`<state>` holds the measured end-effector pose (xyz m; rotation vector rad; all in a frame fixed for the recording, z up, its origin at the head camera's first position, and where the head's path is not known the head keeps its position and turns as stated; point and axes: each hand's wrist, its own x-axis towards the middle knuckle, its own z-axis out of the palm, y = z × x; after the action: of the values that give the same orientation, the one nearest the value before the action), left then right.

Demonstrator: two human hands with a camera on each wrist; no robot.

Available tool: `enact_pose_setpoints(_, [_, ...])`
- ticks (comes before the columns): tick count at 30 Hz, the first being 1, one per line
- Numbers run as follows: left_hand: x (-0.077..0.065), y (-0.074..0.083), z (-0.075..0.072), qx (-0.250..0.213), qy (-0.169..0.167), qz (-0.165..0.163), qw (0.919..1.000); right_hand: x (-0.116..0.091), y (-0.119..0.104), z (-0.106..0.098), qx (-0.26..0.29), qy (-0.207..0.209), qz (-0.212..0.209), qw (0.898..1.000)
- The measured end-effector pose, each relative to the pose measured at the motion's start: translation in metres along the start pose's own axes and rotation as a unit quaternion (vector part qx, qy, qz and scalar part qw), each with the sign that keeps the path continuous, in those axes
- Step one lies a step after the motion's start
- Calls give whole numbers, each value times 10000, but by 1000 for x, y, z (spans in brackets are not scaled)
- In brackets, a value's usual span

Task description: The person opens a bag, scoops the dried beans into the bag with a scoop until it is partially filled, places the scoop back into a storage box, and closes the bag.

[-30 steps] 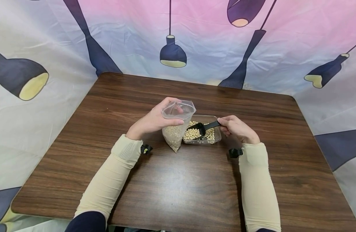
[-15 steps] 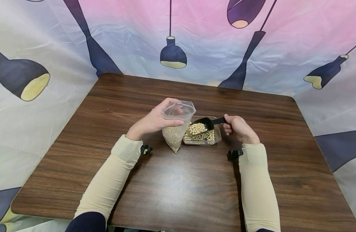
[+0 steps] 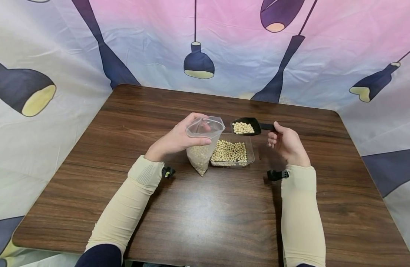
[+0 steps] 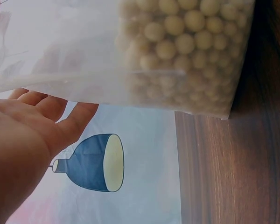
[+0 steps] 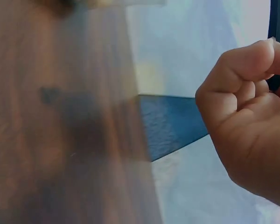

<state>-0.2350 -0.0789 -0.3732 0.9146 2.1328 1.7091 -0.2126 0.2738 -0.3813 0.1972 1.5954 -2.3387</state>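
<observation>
My left hand [image 3: 176,139] holds a clear plastic bag [image 3: 201,157] near its open mouth, thumb in front and fingers behind. Round pale-yellow beans, perhaps soybeans, fill its lower part; the left wrist view shows the beans [image 4: 184,39] up close. With thumb and curled fingers, my right hand [image 3: 288,144] grips the handle of a black scoop [image 3: 256,124]. A heap of beans [image 3: 243,128] lies in the scoop, raised above the back edge of a clear rectangular container [image 3: 251,159]. More beans cover that container's bottom. In the right wrist view only the scoop's handle [image 5: 279,21] shows.
All this is on a dark wood-grain table [image 3: 205,215], with the container right beside the bag. A fabric backdrop [image 3: 158,48] printed with lamps hangs behind the table's far edge and along the sides.
The right hand has lifted the loaded scoop out of the container's beans, up and to the right. The left hand and the bag have stayed in place.
</observation>
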Motion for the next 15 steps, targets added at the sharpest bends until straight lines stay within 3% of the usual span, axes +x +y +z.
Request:
enact_pose_setpoints(7, [0,0,0,-47,-14,54,10000,-12,-14,17,334,30,-621,9975])
enact_pose_setpoints(15, [0,0,0,-32,-30,85,10000,-29,-23,49,736,155,-1371,9877])
